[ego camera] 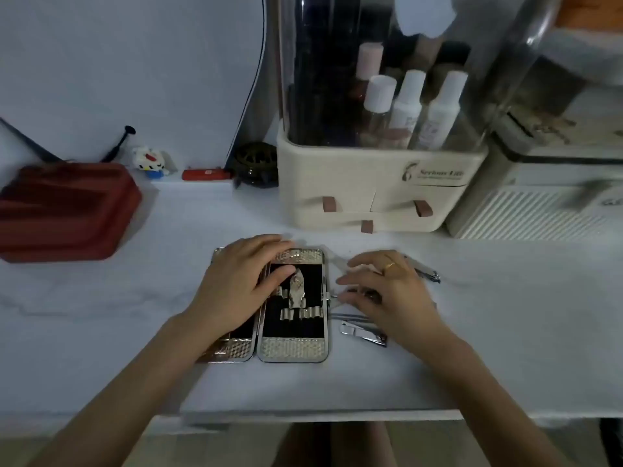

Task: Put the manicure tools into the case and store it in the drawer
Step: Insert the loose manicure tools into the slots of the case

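Observation:
An open manicure case with a black lining and silver patterned ends lies flat on the white table. One small metal tool sits in its right half. My left hand rests flat on the left half, fingers spread, thumb over the hinge. My right hand hovers over loose tools just right of the case, fingers curled down onto thin metal tools; whether it grips one is unclear. A nail clipper lies below that hand and another clipper behind it.
A cream cosmetic organiser with small drawers and bottles stands behind the case. A white box is at the right. A dark red pouch lies at the left. The table's front edge runs below my arms.

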